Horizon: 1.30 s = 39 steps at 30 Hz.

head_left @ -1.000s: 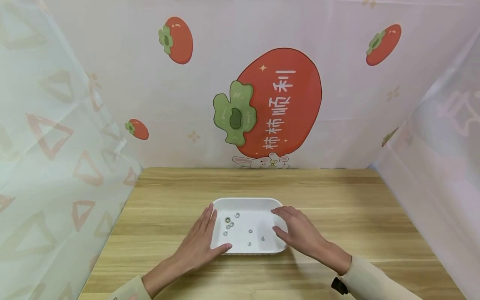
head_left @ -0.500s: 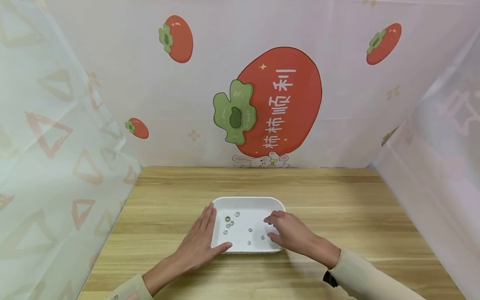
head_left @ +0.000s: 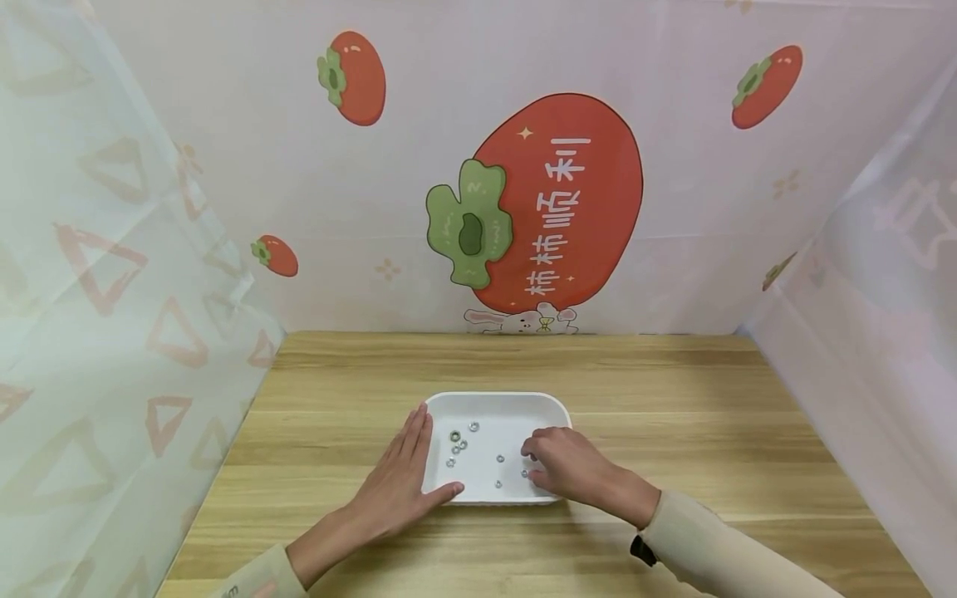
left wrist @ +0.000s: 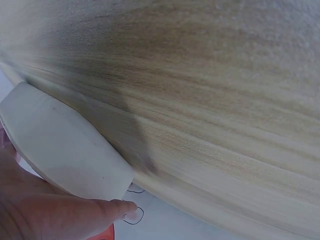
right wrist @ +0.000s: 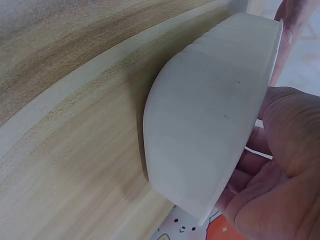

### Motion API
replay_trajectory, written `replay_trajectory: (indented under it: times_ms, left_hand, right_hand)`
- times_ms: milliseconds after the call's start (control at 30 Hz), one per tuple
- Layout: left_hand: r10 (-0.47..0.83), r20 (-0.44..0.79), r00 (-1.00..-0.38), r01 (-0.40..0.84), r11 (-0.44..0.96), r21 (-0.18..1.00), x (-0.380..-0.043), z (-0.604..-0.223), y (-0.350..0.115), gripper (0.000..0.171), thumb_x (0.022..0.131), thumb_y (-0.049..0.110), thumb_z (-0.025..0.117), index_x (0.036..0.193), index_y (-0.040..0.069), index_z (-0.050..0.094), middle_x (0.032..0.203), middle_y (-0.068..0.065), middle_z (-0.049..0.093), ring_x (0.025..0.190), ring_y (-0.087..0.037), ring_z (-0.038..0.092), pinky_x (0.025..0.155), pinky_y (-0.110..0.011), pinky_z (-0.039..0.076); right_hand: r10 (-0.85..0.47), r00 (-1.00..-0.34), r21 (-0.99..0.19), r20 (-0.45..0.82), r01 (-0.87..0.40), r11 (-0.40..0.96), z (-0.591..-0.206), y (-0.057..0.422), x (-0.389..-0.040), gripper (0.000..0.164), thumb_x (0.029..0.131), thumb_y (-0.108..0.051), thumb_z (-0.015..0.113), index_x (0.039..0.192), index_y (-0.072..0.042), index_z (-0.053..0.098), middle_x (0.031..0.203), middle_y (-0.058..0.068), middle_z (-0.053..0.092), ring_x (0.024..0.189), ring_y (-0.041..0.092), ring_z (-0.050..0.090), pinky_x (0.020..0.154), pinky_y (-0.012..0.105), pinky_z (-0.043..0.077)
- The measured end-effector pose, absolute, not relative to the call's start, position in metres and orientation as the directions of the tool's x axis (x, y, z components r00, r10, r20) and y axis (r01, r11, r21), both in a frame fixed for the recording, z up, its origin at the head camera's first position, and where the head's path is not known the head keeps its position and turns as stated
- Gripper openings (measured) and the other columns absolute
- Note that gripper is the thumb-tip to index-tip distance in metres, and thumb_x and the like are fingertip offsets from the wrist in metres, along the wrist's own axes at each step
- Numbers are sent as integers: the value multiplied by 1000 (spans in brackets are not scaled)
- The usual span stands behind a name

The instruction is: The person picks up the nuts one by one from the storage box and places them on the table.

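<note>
A white oval tray (head_left: 489,501) holds several small silvery nuts and one darker, greenish nut (head_left: 455,436). My left hand (head_left: 399,477) rests on the tray's left end, fingers straight along the rim and thumb over the front edge. In the left wrist view that thumb lies at the rim of the tray (left wrist: 65,142). My right hand (head_left: 570,467) reaches in over the right end, fingers bent down and thumb apart from them, beside a small nut (head_left: 525,474). In the right wrist view the tray wall (right wrist: 200,110) hides the fingertips.
The tray stands on a wood-grain table (head_left: 359,374). Behind it hangs a pale cloth (head_left: 336,191) printed with persimmons, and similar cloth covers both sides. Two other nuts, a front one (head_left: 498,484) and a rear one (head_left: 500,458), lie near the tray's middle.
My right hand has moved left and inward from the tray's right rim, and its fingers are bent lower. The left hand and the visible nuts have stayed in place.
</note>
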<state>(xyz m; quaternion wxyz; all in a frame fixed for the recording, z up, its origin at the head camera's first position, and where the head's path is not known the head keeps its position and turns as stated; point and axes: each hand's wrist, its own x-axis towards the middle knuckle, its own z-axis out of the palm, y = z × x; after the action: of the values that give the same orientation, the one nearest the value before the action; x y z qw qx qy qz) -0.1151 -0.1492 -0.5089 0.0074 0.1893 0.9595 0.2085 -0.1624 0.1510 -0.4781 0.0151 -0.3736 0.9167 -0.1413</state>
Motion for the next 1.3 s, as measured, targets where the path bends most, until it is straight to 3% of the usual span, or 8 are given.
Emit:
replay_trajectory:
  times_ms: [167,333,733,1300]
  left_hand:
    - [364,54,-930,353,841,410,-115,-509,-149,115,98,71,58,166,-8,10,177,-20,0,163,-40,11,129,-54,22]
    - [364,48,-930,351,843,407,-116,-510,-149,114,98,71,57,166,-8,10,177,-19,-1,163,-39,11,129,-54,23]
    - [364,46,-930,348,839,418,-116,-512,-150,114,99,70,58,166,-7,8,177,-18,-2,163,-38,9,130,-53,22]
    - [361,30,-932,340,843,417,-117,-511,-149,114,99,72,56,166,-7,8,178,-16,-4,163,-37,8,130,-51,21]
  right_hand:
    - [-691,-719,-279,72,-680,679,-481,148,-163,11,84,-7,85,94,-5,79,80,-1,69,65,6,48,56,21,41]
    - [-684,-726,-273,68,-673,687,-483,147,-164,9,82,-3,83,86,-7,76,71,-7,59,62,5,44,53,20,37]
    - [-675,-734,-238,75,-671,703,-488,141,-167,30,76,3,74,62,-16,57,60,-10,38,57,5,32,51,21,22]
    - [-679,-732,-220,55,-672,707,-489,138,-169,32,79,1,77,61,-19,59,59,-12,47,55,4,37,49,21,30]
